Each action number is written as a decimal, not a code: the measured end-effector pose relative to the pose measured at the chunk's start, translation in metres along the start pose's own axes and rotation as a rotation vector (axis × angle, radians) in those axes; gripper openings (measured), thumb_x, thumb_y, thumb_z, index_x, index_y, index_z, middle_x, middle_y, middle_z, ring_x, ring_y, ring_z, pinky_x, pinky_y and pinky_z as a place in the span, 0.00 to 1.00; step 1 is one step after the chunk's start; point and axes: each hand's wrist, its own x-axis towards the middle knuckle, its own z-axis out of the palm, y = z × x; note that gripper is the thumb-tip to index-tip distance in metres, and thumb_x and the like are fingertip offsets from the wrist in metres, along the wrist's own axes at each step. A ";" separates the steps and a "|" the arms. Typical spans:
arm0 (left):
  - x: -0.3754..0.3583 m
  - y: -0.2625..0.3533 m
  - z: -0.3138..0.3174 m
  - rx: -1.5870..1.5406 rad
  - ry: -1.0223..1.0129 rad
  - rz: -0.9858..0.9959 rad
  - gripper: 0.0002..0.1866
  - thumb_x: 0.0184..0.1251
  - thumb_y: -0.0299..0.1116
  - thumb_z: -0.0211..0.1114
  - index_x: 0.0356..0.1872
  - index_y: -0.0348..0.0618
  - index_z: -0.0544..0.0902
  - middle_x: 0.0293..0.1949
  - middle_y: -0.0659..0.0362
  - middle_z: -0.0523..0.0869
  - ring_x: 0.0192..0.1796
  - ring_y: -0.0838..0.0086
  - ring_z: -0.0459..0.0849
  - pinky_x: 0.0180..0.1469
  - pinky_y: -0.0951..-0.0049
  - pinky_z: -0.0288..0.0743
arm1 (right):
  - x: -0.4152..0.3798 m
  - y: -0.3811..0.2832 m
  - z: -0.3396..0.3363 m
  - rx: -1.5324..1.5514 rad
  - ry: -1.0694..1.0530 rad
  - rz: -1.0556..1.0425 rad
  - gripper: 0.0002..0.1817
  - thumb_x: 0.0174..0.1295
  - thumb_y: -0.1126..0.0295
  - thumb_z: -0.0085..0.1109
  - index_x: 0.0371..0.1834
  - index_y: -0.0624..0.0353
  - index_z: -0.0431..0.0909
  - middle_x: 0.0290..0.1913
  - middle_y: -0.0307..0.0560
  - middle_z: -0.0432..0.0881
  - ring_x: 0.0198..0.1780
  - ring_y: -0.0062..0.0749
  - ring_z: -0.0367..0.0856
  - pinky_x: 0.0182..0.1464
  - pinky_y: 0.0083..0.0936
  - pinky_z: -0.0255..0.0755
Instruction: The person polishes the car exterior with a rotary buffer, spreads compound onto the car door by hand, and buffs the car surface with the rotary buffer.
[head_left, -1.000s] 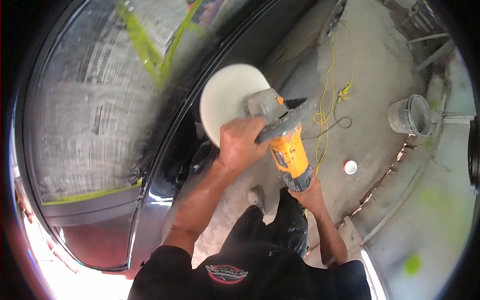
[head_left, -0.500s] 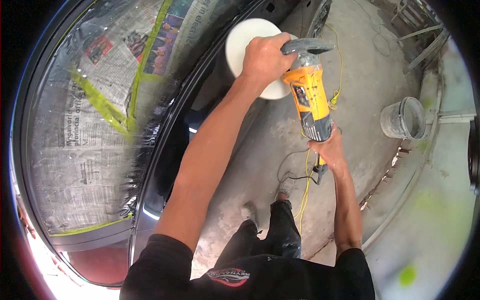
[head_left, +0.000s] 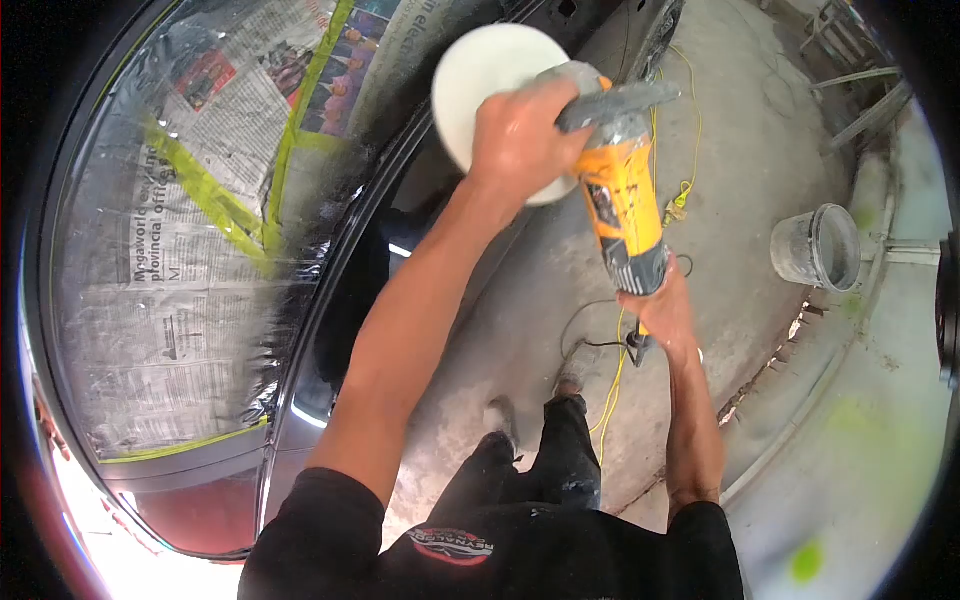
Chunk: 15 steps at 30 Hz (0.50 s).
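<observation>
A yellow and black polisher [head_left: 625, 200] with a round white pad [head_left: 490, 85] is held in both hands. My left hand [head_left: 522, 135] is closed round the dark front handle near the pad. Lower down, my right hand [head_left: 664, 305] grips the rear handle, where the cord comes out. The pad faces the dark car door [head_left: 405, 200] and overlaps its edge in this view. Part of the pad is hidden behind my left hand.
Newspaper [head_left: 200, 260] and yellow-green tape [head_left: 215, 210] cover the car's glass at left. A yellow cord [head_left: 613, 385] runs over the concrete floor [head_left: 560, 260] by my feet. At right stands a grey bucket [head_left: 815, 247] beside a pale, paint-marked panel [head_left: 850, 430].
The pad and my left hand have shifted slightly left in view, and the polisher has tilted a little. The whole scene has moved slightly with the head. Both hands keep their grip.
</observation>
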 end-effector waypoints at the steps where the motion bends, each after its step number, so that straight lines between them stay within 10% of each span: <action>1: -0.014 0.007 -0.015 0.003 -0.033 -0.059 0.16 0.48 0.29 0.77 0.40 0.40 0.86 0.29 0.49 0.88 0.30 0.57 0.88 0.35 0.65 0.81 | -0.010 0.002 0.004 -0.019 -0.007 -0.023 0.37 0.44 0.74 0.74 0.61 0.66 0.68 0.49 0.53 0.86 0.51 0.35 0.85 0.55 0.30 0.76; 15: -0.199 0.078 -0.169 -0.058 -0.242 -0.178 0.19 0.26 0.25 0.71 0.28 0.36 0.81 0.22 0.51 0.76 0.23 0.55 0.77 0.25 0.61 0.69 | -0.137 0.027 0.060 -0.076 -0.398 0.065 0.50 0.47 0.65 0.77 0.75 0.55 0.59 0.50 0.65 0.85 0.53 0.58 0.85 0.53 0.41 0.79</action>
